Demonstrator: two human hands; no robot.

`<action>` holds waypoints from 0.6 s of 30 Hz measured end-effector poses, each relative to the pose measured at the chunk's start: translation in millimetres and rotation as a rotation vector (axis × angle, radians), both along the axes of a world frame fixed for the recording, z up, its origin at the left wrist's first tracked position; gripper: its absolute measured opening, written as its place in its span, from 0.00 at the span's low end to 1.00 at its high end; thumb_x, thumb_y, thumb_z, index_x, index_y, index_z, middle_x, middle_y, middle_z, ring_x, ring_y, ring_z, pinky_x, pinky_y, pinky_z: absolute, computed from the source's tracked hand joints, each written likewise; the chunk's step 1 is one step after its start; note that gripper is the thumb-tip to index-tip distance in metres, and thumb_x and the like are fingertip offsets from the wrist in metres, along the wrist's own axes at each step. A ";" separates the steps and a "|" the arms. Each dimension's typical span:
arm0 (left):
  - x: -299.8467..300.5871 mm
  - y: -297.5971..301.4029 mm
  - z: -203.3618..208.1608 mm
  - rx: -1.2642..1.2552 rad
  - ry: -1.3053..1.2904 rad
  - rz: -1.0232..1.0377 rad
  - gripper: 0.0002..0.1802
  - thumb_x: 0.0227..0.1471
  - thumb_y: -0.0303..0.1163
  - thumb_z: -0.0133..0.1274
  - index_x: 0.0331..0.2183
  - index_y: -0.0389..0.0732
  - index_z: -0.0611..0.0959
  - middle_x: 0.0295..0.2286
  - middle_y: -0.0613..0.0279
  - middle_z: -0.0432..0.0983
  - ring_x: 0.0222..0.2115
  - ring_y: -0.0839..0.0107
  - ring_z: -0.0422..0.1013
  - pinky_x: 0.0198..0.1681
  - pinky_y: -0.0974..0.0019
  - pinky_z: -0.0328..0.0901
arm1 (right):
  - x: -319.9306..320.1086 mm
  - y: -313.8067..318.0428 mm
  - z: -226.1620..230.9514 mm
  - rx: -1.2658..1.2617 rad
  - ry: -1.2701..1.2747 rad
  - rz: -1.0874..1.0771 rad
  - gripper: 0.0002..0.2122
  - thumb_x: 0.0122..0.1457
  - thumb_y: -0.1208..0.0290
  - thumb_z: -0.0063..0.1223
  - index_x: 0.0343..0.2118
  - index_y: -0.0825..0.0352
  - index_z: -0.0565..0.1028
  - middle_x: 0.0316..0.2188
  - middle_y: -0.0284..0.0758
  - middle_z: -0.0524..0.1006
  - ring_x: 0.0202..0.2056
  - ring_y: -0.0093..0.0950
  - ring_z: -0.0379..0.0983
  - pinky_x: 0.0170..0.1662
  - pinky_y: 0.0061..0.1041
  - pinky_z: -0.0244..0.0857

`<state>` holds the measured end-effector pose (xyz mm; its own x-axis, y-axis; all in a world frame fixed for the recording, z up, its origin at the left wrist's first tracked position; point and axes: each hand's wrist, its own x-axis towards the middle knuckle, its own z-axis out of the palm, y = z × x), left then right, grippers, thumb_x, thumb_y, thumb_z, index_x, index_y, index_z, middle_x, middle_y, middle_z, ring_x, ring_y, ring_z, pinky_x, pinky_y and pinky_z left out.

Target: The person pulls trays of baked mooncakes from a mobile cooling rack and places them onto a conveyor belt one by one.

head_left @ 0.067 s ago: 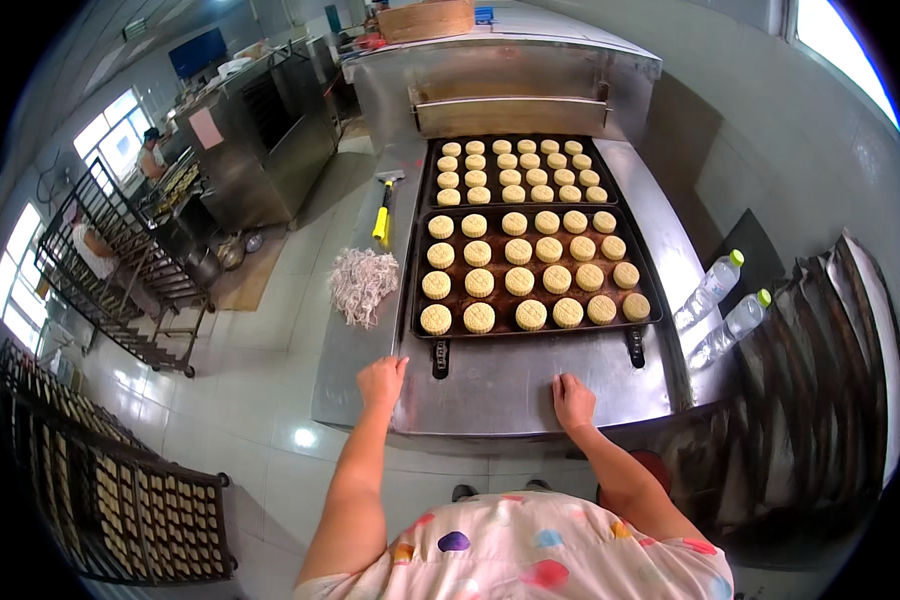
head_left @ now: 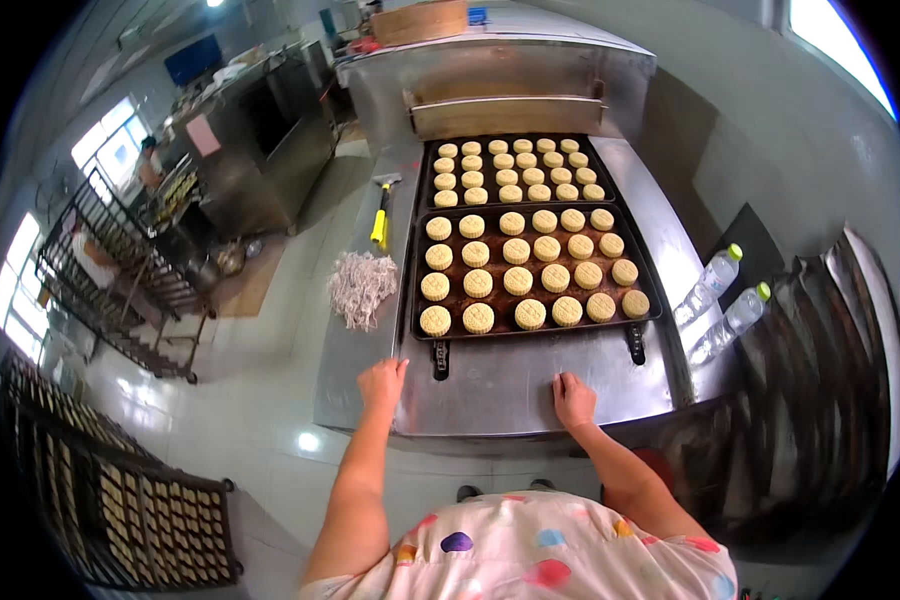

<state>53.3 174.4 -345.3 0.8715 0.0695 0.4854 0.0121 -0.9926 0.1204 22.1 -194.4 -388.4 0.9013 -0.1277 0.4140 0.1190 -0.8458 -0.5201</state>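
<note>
left hand flat, grip spread | right hand likewise | smooth steel table

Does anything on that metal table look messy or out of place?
Mostly tidy: the round cakes sit in even rows on the near tray. One oddity: a tangled, mop-like bundle of pale strings lies loose beside it.

Head camera: single fisheye view, worn on the person's head, looked steeply down and forward over the steel table from close above; edges curved toward the rim.
</note>
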 end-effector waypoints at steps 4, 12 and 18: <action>-1.2 17.0 -7.8 0.085 0.005 0.006 0.20 0.51 0.47 0.49 0.18 0.42 0.77 0.17 0.56 0.73 0.20 0.55 0.71 0.22 0.55 0.64 | 1.4 8.5 0.6 0.041 0.025 0.000 0.11 0.58 0.62 0.45 0.23 0.64 0.70 0.24 0.38 0.73 0.26 0.42 0.70 0.27 0.40 0.63; 2.8 4.5 -9.8 0.019 0.007 0.110 0.21 0.51 0.48 0.48 0.18 0.42 0.76 0.18 0.55 0.73 0.20 0.53 0.70 0.23 0.52 0.63 | -2.8 -6.9 -1.1 0.041 -0.082 0.081 0.10 0.56 0.63 0.47 0.23 0.63 0.69 0.21 0.36 0.70 0.24 0.40 0.70 0.26 0.37 0.64; -31.3 -10.5 -6.2 -0.095 -0.013 0.229 0.21 0.53 0.46 0.46 0.18 0.41 0.75 0.19 0.56 0.73 0.20 0.53 0.69 0.22 0.53 0.61 | -9.9 -17.5 -1.0 0.090 -0.121 0.230 0.09 0.55 0.67 0.50 0.21 0.64 0.68 0.20 0.37 0.69 0.24 0.39 0.68 0.25 0.36 0.63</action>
<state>21.9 163.9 -351.4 0.8214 0.3107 0.4782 0.2336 -0.9483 0.2149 12.2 -211.9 -389.4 0.8557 0.0332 0.5165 0.3681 -0.7404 -0.5623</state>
